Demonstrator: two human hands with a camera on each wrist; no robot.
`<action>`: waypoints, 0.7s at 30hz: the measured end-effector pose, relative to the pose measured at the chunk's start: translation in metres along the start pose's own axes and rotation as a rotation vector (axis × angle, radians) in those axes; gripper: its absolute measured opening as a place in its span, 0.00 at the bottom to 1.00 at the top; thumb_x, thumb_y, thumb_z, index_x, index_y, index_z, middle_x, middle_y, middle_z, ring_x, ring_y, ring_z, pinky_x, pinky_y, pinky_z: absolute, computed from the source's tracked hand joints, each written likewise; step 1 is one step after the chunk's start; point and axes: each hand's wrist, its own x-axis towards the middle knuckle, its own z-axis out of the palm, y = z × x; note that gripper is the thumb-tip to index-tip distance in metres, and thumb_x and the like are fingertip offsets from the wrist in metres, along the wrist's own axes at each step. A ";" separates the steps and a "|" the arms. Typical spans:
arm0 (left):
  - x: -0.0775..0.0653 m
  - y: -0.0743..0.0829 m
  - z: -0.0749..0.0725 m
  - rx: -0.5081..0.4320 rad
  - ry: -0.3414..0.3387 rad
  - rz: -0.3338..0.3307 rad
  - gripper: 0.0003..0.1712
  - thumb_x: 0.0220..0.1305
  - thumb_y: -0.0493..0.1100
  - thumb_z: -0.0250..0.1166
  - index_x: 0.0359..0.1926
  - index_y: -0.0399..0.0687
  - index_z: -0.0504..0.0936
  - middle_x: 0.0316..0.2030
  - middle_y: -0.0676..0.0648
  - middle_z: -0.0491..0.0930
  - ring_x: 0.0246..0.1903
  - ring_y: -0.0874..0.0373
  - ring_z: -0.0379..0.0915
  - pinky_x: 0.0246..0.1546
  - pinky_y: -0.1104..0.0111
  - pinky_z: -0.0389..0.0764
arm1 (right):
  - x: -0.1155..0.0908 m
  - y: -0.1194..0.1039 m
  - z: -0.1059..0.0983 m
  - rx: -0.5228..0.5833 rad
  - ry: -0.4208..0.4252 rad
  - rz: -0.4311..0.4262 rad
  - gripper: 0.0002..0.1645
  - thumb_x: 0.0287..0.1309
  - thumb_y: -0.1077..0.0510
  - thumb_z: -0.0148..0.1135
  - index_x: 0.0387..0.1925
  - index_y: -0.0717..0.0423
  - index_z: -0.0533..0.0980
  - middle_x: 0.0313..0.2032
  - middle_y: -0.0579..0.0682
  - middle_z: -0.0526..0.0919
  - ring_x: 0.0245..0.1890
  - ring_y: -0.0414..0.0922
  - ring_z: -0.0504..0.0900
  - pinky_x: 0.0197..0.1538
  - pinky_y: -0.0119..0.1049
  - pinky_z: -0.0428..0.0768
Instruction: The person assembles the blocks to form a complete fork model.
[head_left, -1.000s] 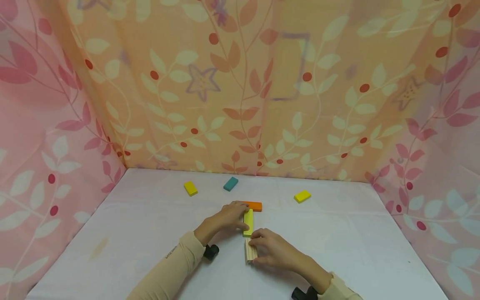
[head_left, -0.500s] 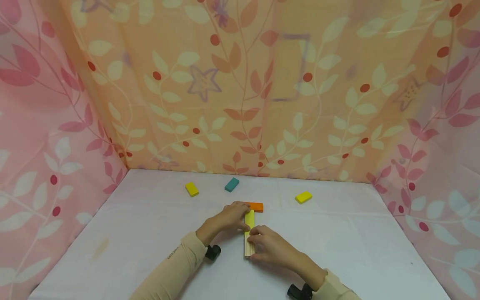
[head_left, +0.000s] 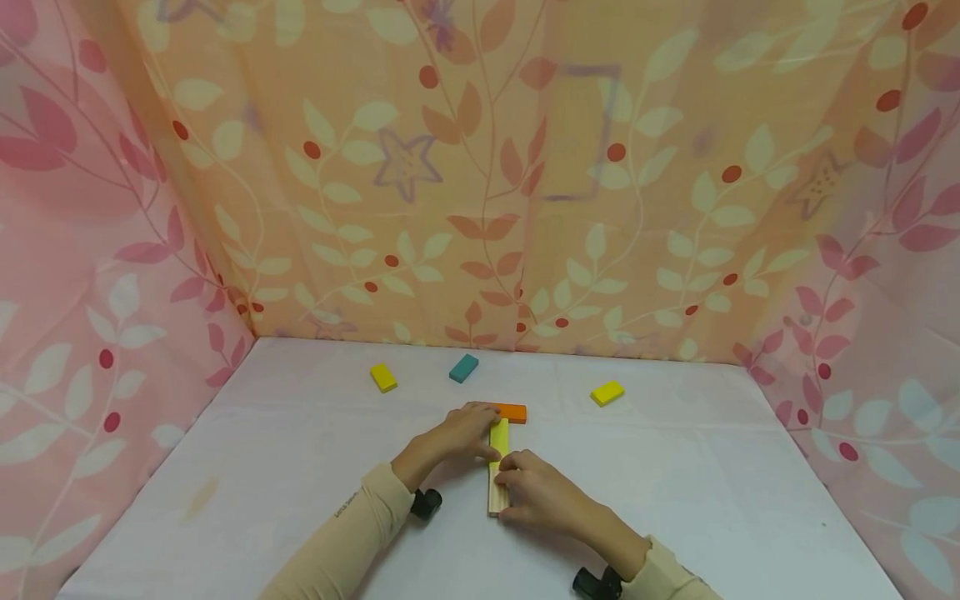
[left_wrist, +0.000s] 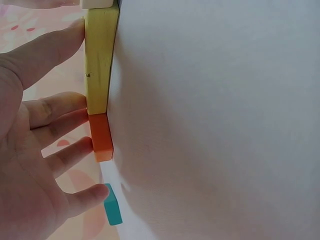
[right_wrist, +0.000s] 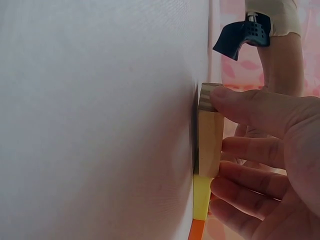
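My left hand (head_left: 465,432) rests on a long yellow block (left_wrist: 100,60), its thumb near the close end. In the left wrist view its fairly straight fingers touch that block and the orange block (head_left: 513,413), which lies crosswise at the yellow one's far end. A plain wooden block (right_wrist: 210,142) continues the line toward me, its far end against the yellow block. My right hand (head_left: 543,492) holds this wooden block, thumb at the near end and fingertips along it. Part of the yellow block is hidden by fingers in the head view.
Toward the back of the white table (head_left: 300,467) lie a teal block (head_left: 463,368), one small yellow block (head_left: 383,377) to the left and another yellow block (head_left: 607,393) to the right. Flowered cloth walls (head_left: 480,208) enclose the table. Black wrist cameras (head_left: 426,504) sit under both wrists.
My right hand has moved the wooden block away from me, from slightly apart to against the yellow block. My left hand has stayed in place.
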 end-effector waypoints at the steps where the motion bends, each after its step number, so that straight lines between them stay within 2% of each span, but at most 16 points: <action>1: 0.000 0.000 0.000 -0.002 -0.001 0.000 0.36 0.54 0.56 0.73 0.61 0.47 0.76 0.67 0.47 0.70 0.69 0.49 0.60 0.68 0.48 0.64 | 0.000 0.000 0.000 0.001 -0.001 -0.001 0.26 0.48 0.48 0.76 0.47 0.55 0.83 0.48 0.46 0.79 0.49 0.39 0.75 0.52 0.31 0.80; 13: -0.003 0.005 -0.006 0.001 -0.011 -0.005 0.36 0.55 0.56 0.72 0.62 0.46 0.75 0.68 0.47 0.68 0.70 0.49 0.59 0.69 0.48 0.62 | 0.000 0.002 0.002 -0.030 0.019 -0.019 0.26 0.47 0.47 0.76 0.47 0.55 0.83 0.48 0.46 0.79 0.47 0.39 0.74 0.50 0.30 0.79; 21: -0.004 0.004 -0.005 0.004 -0.018 -0.005 0.37 0.56 0.56 0.71 0.63 0.46 0.74 0.68 0.47 0.68 0.70 0.49 0.58 0.69 0.48 0.62 | 0.000 0.002 0.004 -0.043 0.025 -0.024 0.26 0.48 0.46 0.76 0.46 0.56 0.83 0.48 0.45 0.78 0.46 0.38 0.74 0.48 0.28 0.79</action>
